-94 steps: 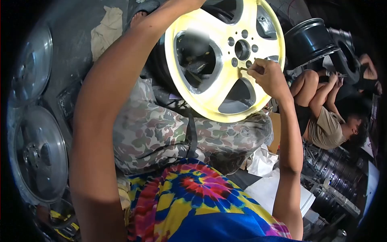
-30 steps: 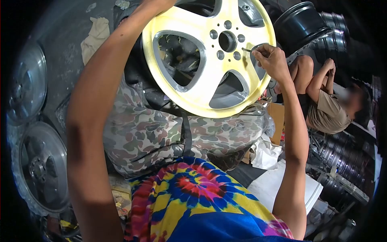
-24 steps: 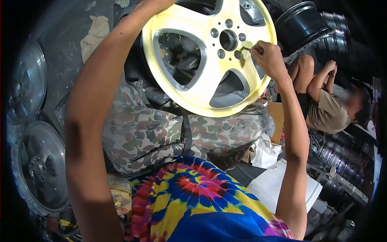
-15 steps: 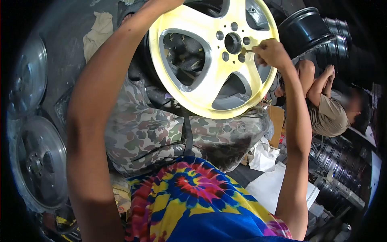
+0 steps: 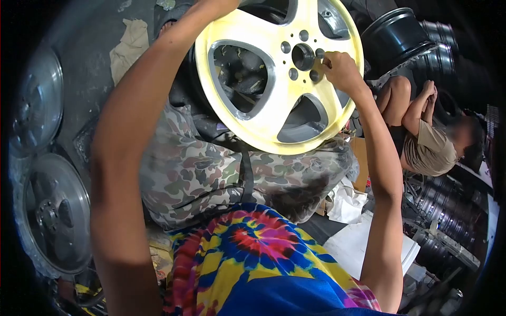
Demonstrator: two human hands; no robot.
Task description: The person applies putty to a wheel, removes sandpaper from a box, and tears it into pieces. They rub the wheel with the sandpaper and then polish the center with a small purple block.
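Observation:
A pale yellow five-spoke wheel rim (image 5: 274, 55) leans, face towards me, above my camouflage-covered lap (image 5: 205, 168). The middle has a round centre bore with several bolt holes around it. My right hand (image 5: 341, 69) is closed at the right side of the hub, its fingertips by the bolt holes. Anything pinched in it is too small or hidden to name. At the upper left rim edge, my left hand (image 5: 220, 6) lies against the wheel; the top of the frame cuts off its fingers.
Two grey wheels (image 5: 58, 210) stand at the left. A beige cloth (image 5: 130, 50) lies on the floor. Black rims (image 5: 395, 39) are stacked at the upper right, near a seated person (image 5: 429, 147). White paper (image 5: 345, 203) and a white panel (image 5: 350, 239) lie by my right arm.
My right hand has shifted slightly left and turned, its fingertips now nearer the centre bore. The small dark tip seen at its fingers is now hidden. My left hand stays at the rim.

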